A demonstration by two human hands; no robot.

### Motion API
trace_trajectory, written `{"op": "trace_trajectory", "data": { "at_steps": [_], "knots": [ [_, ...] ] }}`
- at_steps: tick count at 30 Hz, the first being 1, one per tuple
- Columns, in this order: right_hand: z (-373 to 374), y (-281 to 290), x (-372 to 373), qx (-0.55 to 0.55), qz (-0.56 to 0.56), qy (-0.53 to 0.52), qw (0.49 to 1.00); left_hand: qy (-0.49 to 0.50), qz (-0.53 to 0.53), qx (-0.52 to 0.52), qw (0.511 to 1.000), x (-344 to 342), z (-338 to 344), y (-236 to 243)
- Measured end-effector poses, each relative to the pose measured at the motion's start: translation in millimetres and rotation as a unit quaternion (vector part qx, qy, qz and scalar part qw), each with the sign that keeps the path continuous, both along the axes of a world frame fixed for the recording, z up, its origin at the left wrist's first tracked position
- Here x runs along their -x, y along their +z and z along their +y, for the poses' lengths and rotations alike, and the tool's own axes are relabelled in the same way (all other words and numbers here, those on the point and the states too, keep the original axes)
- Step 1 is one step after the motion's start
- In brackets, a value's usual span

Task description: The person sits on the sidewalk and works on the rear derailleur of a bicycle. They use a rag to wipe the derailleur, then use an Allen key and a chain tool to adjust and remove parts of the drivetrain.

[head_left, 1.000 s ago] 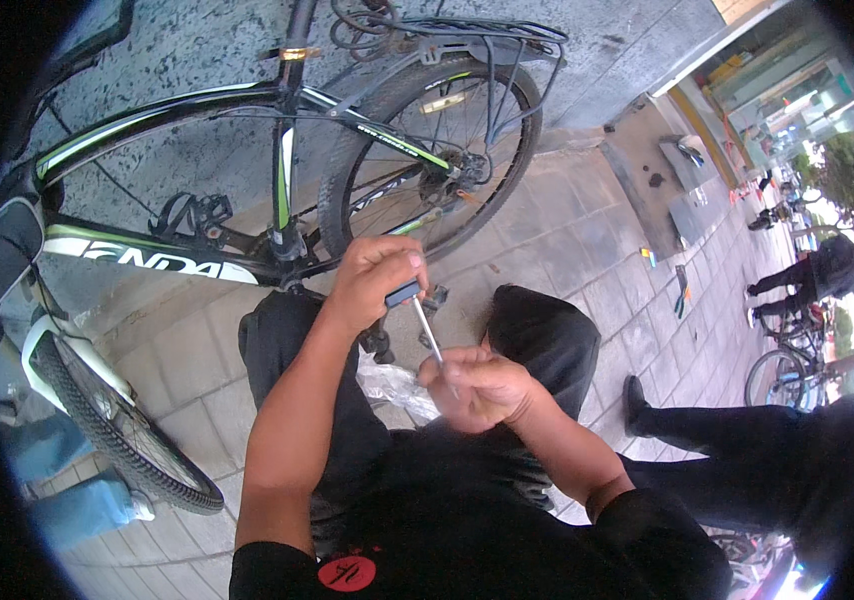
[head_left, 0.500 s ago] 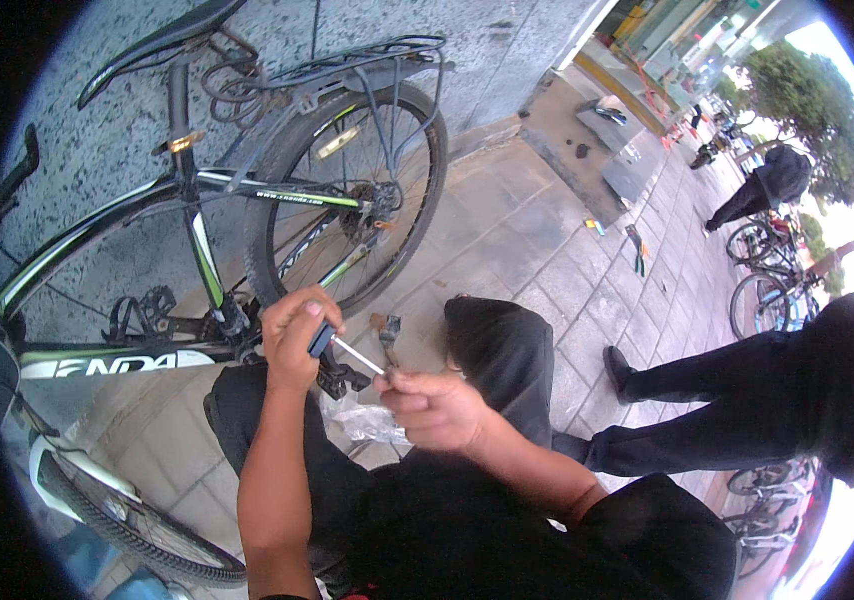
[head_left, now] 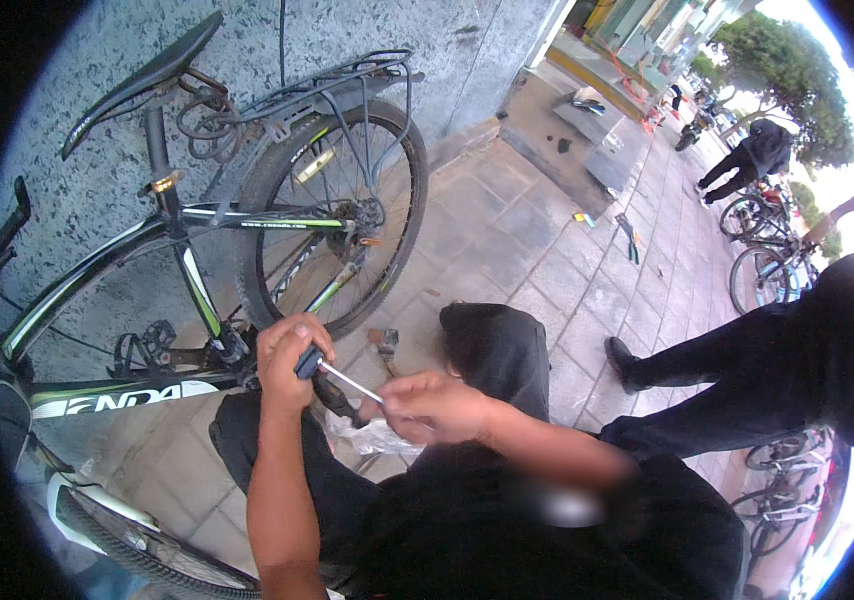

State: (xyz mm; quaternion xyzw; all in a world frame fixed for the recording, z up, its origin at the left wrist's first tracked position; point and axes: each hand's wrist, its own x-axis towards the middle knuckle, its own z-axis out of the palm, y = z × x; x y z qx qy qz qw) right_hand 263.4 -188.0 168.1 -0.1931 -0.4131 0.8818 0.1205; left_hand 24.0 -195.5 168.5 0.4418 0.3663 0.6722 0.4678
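My left hand [head_left: 287, 372] is closed around a small dark block-shaped part [head_left: 308, 362], held above my knee. A thin pale metal rod [head_left: 350, 384] runs from that part to my right hand [head_left: 434, 407], whose fingers are pinched on its other end. If the rod has a handle, my fingers hide it, so its exact kind does not show. Just below the rod, a dark bar-like piece [head_left: 335, 398] is partly visible. Behind my left hand stands a black, white and green bicycle [head_left: 201, 285], its rear wheel near my fingers.
Crumpled clear plastic [head_left: 375, 437] lies below my hands. Pliers [head_left: 629, 240] and a small colourful packet [head_left: 584, 219] rest on the paving. A person in dark trousers [head_left: 692, 390] stands close on the right. A grey wall [head_left: 357, 35] backs the bicycle; other bicycles [head_left: 762, 270] stand farther off.
The view has shifted slightly. My right hand has turned a little around the rod's end and looks blurred. Both hands keep their holds, and the nearby person's legs appear slightly shifted.
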Motion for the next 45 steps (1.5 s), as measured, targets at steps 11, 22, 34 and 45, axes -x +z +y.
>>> {"op": "trace_trajectory", "data": {
  "at_steps": [11, 22, 34, 45],
  "knots": [
    [15.9, 3.9, 2.6, -0.439, -0.196, -0.038, 0.876, 0.099, 0.317, 0.066, 0.941, 14.7, -8.1, -23.9],
    [-19.3, -4.5, 4.3, 0.468, 0.145, -0.009, 0.872, 0.057, -0.055, -0.043, 0.996, -4.0, -7.6, -12.4],
    [-0.7, -4.4, 5.3, -0.306, -0.191, -0.138, 0.922, 0.075, -0.002, 0.080, 0.994, -6.1, 4.1, -15.8],
    [-1.8, -24.2, 2.3, -0.090, -0.114, -0.085, 0.986, 0.041, 0.027, -0.049, 0.998, -7.7, 0.2, -8.4]
  ]
}}
